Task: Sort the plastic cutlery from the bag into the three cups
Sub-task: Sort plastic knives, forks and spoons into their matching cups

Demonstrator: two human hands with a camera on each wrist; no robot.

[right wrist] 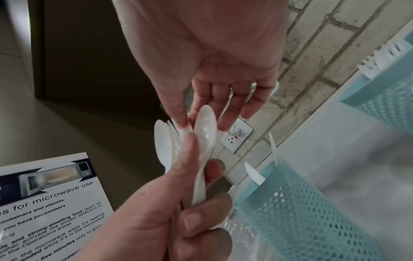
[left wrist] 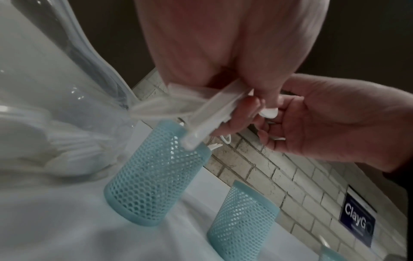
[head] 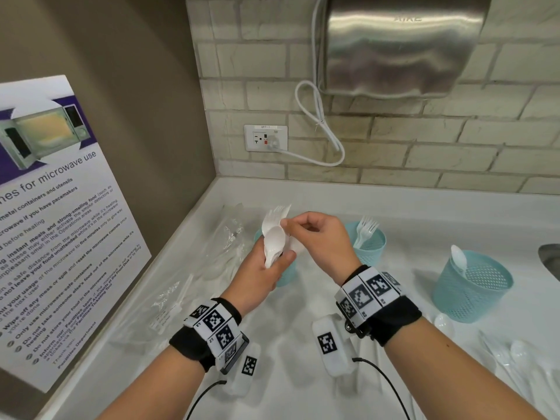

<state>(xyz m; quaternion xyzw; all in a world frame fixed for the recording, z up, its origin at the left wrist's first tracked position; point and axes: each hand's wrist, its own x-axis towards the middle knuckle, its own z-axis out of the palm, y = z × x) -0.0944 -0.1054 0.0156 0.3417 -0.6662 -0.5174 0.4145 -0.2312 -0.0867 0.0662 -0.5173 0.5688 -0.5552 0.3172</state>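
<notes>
The left hand (head: 263,269) grips a mixed bundle of white cutlery (head: 274,234) by the handles, bowls and tines fanned upward — held that way, I'd say, so each head shows its type and one piece can be lifted off the top. The right hand (head: 318,237) comes in from 3 o'clock, thumb and forefinger pinching the tip of one piece at the top of the fan; the wrist view shows the other fingers loosely spread behind a spoon bowl (right wrist: 205,123). Which piece is caught I cannot tell for certain.

All this hovers right over the left cup (head: 286,275), mostly hidden behind the hands; the wrist view shows knife-like blades (right wrist: 254,174) standing in it. At 2 o'clock from the hands the middle cup (head: 371,247) holds forks (head: 366,230), tines up. Further out at 4 o'clock the right cup (head: 472,286) has a single spoon (head: 459,259) leaning inside — one kind per cup, so the sort is under way.

The clear bag (head: 230,234) lies crumpled on the white bench (head: 303,301) at 10 o'clock from the hands, within easy reach. More loose cutlery (head: 521,365) lies on the bench at 5 o'clock, so plenty remains.

Risk, as I judge it — slick nested handles could slip from that one-handed grip as a piece is pulled free.
</notes>
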